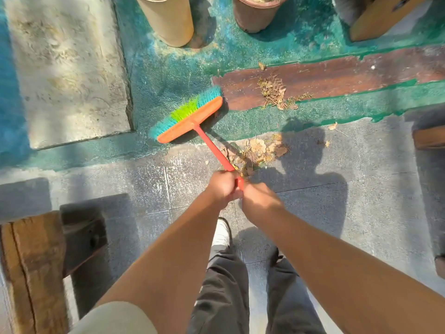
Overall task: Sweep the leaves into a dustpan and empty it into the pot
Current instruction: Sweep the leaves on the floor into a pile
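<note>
We gripped the orange broom (pixel 190 116) handle with left hand (pixel 222 186) and right hand (pixel 258 201); sweeping the 2 leaf piles (pixel 277 92) together needed short, low strokes.

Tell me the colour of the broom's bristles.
The broom bristles are teal-blue at both ends with a lime-green patch in the middle, seen in the head view.

A person's left hand (pixel 222 186) and right hand (pixel 258 201) grip the orange handle of a broom (pixel 192 119), its blue and green bristles resting on green-painted ground. Dry leaves (pixel 257 149) lie heaped just beside the handle; more leaves (pixel 274 94) sit on a brown strip below a brown pot (pixel 256 14).
</note>
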Action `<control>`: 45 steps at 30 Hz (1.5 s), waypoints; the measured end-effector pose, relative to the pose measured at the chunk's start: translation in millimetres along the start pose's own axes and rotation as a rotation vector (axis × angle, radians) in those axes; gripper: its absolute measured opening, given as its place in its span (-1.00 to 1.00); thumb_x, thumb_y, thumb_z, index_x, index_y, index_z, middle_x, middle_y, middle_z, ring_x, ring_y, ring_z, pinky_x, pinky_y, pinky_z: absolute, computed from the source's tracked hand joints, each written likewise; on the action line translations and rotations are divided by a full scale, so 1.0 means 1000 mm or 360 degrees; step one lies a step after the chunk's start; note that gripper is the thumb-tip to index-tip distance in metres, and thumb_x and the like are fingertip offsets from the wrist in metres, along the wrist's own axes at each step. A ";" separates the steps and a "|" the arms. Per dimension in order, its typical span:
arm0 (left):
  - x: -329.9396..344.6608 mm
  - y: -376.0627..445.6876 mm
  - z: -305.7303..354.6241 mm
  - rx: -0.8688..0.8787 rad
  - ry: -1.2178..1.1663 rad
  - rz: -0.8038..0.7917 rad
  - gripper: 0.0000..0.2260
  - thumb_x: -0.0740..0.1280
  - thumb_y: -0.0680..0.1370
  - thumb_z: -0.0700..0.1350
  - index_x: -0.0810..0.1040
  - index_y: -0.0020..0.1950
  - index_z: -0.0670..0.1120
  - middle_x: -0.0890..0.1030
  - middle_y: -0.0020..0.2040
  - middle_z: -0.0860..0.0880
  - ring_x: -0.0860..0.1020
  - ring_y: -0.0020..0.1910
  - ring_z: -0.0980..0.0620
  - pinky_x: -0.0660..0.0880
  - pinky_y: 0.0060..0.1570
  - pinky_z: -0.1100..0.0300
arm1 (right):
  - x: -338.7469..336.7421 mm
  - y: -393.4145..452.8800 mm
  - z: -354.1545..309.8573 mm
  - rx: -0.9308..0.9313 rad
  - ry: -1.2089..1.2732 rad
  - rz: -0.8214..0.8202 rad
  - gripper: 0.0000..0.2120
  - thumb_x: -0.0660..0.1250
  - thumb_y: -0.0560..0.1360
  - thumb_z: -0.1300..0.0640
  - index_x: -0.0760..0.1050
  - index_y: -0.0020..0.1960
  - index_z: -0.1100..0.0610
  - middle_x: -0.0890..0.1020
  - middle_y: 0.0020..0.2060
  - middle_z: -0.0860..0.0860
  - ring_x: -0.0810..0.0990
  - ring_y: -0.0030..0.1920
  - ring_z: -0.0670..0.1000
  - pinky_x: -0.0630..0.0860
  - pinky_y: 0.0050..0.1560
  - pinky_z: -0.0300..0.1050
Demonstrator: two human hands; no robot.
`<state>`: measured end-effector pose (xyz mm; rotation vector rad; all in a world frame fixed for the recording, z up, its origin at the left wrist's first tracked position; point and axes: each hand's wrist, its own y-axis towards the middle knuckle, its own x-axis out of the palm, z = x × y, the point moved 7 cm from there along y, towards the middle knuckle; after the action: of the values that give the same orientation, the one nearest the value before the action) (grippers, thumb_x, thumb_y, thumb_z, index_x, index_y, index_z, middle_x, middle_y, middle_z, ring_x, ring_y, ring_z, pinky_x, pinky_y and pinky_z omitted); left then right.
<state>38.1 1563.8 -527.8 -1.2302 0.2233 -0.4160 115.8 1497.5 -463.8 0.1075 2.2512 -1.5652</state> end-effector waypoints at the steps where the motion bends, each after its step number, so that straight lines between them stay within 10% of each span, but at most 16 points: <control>1: 0.004 -0.004 -0.016 -0.0065 0.0012 -0.0008 -0.93 0.26 0.52 -0.28 0.51 -0.14 -0.23 0.57 -0.24 -0.19 0.59 -0.32 -0.08 0.60 -0.32 0.06 | -0.004 -0.011 0.010 -0.0019 -0.0325 0.0138 -0.75 0.05 0.62 0.10 0.48 0.07 0.14 0.59 -0.18 0.10 0.60 -0.17 0.08 0.57 -0.13 -0.07; 11: 0.038 -0.084 -0.136 0.0063 0.0129 0.0302 -0.84 0.31 0.37 -0.03 0.55 -0.19 -0.11 0.57 -0.36 -0.08 0.55 -0.34 -0.10 0.56 -0.20 -0.14 | 0.032 -0.113 0.110 -0.0168 -0.0691 0.0085 -0.69 0.01 0.58 0.12 0.27 0.30 -0.02 0.57 -0.05 0.04 0.54 -0.19 0.13 0.47 -0.26 -0.02; 22: 0.023 -0.053 -0.058 0.0233 0.0003 0.0387 -0.88 0.28 0.51 -0.21 0.43 -0.23 -0.16 0.43 -0.42 -0.03 0.39 -0.45 0.05 0.31 -0.56 0.35 | 0.009 -0.063 0.041 -0.0263 -0.0669 0.0244 -0.60 0.00 0.57 0.21 0.22 0.39 0.01 0.60 0.04 0.14 0.60 0.04 0.23 0.45 -0.14 0.06; 27: 0.041 -0.032 -0.011 0.0383 0.0194 0.0319 -0.92 0.29 0.51 -0.19 0.49 -0.16 -0.18 0.49 -0.40 -0.03 0.45 -0.43 0.04 0.37 -0.48 0.35 | -0.027 -0.044 0.033 -0.0110 -0.0357 0.0304 -0.61 -0.12 0.64 -0.07 0.35 0.32 0.00 0.58 0.02 0.14 0.58 0.05 0.21 0.47 -0.01 0.01; 34: 0.093 0.019 0.074 0.0489 0.0379 0.0143 -0.82 0.31 0.34 -0.03 0.53 -0.20 -0.14 0.58 -0.31 -0.11 0.56 -0.26 -0.11 0.55 -0.18 -0.01 | -0.099 0.015 -0.001 -0.0289 -0.0496 0.0573 -0.79 0.11 0.58 0.20 0.47 0.13 0.10 0.63 -0.08 0.12 0.64 -0.04 0.16 0.56 -0.04 -0.05; 45: 0.130 0.057 0.086 0.0405 0.0737 -0.0073 -0.86 0.30 0.48 -0.21 0.51 -0.27 -0.23 0.46 -0.54 -0.08 0.37 -0.62 0.02 0.28 -0.60 0.31 | -0.128 0.037 0.018 -0.0142 -0.0166 0.0516 -0.77 0.12 0.62 0.23 0.50 0.16 0.24 0.53 -0.19 0.07 0.59 -0.15 0.07 0.32 -0.33 -0.39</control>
<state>199.2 1599.0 -546.4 -0.8778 0.5218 -0.7453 248.6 1515.4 -455.7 0.3397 2.0946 -1.2694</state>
